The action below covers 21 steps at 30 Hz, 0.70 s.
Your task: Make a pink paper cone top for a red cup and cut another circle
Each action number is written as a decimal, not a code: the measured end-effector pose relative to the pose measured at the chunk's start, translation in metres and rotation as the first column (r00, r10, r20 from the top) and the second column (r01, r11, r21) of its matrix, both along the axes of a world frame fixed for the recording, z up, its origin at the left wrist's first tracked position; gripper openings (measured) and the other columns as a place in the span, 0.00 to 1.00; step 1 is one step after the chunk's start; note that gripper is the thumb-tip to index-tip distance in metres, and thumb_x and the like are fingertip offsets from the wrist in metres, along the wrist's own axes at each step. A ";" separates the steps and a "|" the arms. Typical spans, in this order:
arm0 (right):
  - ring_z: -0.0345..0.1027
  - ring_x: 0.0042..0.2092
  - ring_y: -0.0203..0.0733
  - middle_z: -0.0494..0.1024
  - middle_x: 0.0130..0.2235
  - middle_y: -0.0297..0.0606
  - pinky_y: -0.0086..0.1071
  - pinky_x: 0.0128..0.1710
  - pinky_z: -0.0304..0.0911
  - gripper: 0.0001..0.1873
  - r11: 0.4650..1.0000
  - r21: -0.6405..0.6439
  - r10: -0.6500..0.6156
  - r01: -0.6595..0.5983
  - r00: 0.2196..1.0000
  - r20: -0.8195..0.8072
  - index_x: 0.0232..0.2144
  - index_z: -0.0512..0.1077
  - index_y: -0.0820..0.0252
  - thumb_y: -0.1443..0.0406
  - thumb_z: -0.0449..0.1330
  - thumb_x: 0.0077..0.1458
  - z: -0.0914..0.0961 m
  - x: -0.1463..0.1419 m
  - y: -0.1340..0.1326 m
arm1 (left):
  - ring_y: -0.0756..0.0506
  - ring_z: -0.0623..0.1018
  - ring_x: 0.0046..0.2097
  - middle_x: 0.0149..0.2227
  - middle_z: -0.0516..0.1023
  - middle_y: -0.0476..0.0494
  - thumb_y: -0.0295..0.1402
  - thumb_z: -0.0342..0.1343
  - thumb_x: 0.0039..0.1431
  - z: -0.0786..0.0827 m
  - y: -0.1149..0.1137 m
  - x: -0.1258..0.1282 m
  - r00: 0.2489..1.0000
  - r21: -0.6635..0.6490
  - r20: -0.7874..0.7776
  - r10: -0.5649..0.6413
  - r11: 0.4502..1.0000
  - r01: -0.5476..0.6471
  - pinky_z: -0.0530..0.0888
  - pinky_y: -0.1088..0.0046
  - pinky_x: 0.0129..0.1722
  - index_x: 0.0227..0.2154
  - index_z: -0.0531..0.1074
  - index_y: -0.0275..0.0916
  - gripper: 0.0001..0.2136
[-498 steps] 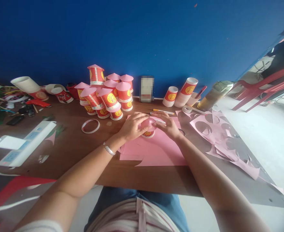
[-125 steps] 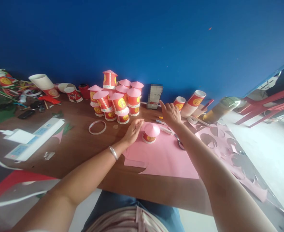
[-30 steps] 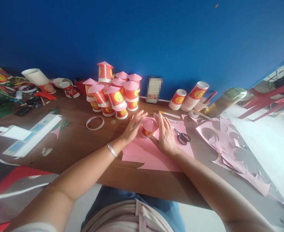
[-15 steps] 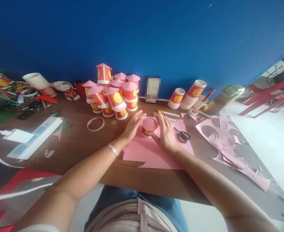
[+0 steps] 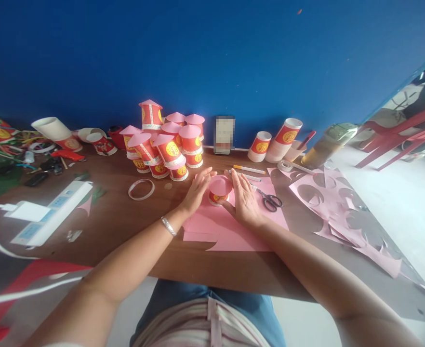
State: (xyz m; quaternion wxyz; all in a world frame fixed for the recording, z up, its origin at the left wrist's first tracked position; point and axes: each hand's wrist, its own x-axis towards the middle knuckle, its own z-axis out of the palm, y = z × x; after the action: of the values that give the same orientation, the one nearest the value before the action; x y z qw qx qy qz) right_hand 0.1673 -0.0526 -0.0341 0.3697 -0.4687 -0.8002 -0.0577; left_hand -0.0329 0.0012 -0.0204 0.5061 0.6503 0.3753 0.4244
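A short red-and-white paper cup (image 5: 219, 198) stands on pink paper (image 5: 241, 231), topped by a pink paper cone (image 5: 220, 184). My left hand (image 5: 198, 192) is held flat at the left of the cup, fingers stretched out. On the other side, my right hand (image 5: 244, 198) has its fingers extended, with the thumb close to the cup's front. Whether either palm touches the cone's edge I cannot tell. Black-handled scissors (image 5: 271, 200) lie on the pink paper right of my right hand.
Several cone-topped cups (image 5: 169, 149) are stacked at the back. A phone (image 5: 224, 135) leans on the wall near stacked plain cups (image 5: 285, 140). Pink paper scraps (image 5: 324, 202) and a bottle (image 5: 330, 142) are right. A power strip (image 5: 53, 212) and white ring (image 5: 141, 189) lie left.
The view has shifted slightly, so everything appears a little to the left. Both hands keep nearly the same pose around the cone-topped cup.
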 end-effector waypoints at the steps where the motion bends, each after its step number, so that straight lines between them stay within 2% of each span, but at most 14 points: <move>1: 0.59 0.72 0.62 0.67 0.70 0.58 0.64 0.70 0.58 0.51 1.000 -0.005 -0.004 0.004 1.000 -0.019 0.77 0.29 0.62 0.48 0.54 0.71 0.000 0.000 0.000 | 0.38 0.66 0.72 0.66 0.74 0.40 0.51 0.48 0.73 -0.001 0.001 -0.001 1.000 0.009 0.016 -0.005 1.000 0.005 0.54 0.48 0.75 0.66 0.66 0.49 0.24; 6: 0.61 0.72 0.59 0.70 0.69 0.55 0.61 0.68 0.62 0.46 0.999 -0.025 0.024 -0.028 0.991 -0.135 0.77 0.34 0.58 0.50 0.53 0.72 0.001 0.002 0.002 | 0.39 0.66 0.72 0.65 0.74 0.40 0.51 0.52 0.71 -0.005 0.003 -0.003 0.996 0.048 0.073 -0.059 0.997 0.055 0.55 0.51 0.75 0.67 0.65 0.47 0.26; 11: 0.66 0.70 0.55 0.73 0.66 0.56 0.59 0.67 0.64 0.43 0.993 -0.094 0.040 -0.067 0.963 -0.266 0.77 0.38 0.58 0.51 0.54 0.73 0.005 0.002 0.006 | 0.39 0.64 0.74 0.69 0.70 0.38 0.50 0.56 0.69 0.001 0.001 -0.003 0.987 0.058 0.102 -0.122 0.991 0.116 0.55 0.51 0.75 0.68 0.63 0.47 0.28; 16: 0.64 0.71 0.55 0.76 0.64 0.55 0.59 0.67 0.63 0.43 0.991 -0.127 0.013 -0.050 0.961 -0.277 0.76 0.44 0.58 0.51 0.58 0.70 0.003 0.000 0.010 | 0.38 0.66 0.73 0.69 0.70 0.36 0.48 0.62 0.65 0.007 -0.002 -0.001 0.983 0.056 0.125 -0.133 0.990 0.127 0.57 0.49 0.75 0.67 0.63 0.47 0.31; 21: 0.65 0.70 0.54 0.79 0.61 0.51 0.59 0.67 0.64 0.41 0.990 -0.134 -0.005 -0.036 0.957 -0.291 0.75 0.48 0.59 0.55 0.61 0.69 0.004 -0.001 0.010 | 0.37 0.70 0.70 0.65 0.73 0.33 0.45 0.66 0.62 0.002 -0.001 0.000 0.984 0.083 0.148 -0.094 0.993 0.083 0.59 0.49 0.74 0.66 0.63 0.42 0.33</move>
State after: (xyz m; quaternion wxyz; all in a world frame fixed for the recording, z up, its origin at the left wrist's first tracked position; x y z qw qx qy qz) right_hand 0.1659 -0.0423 -0.0303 0.4503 -0.4901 -0.7430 0.0700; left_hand -0.0329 0.0000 -0.0188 0.5262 0.6510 0.2898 0.4640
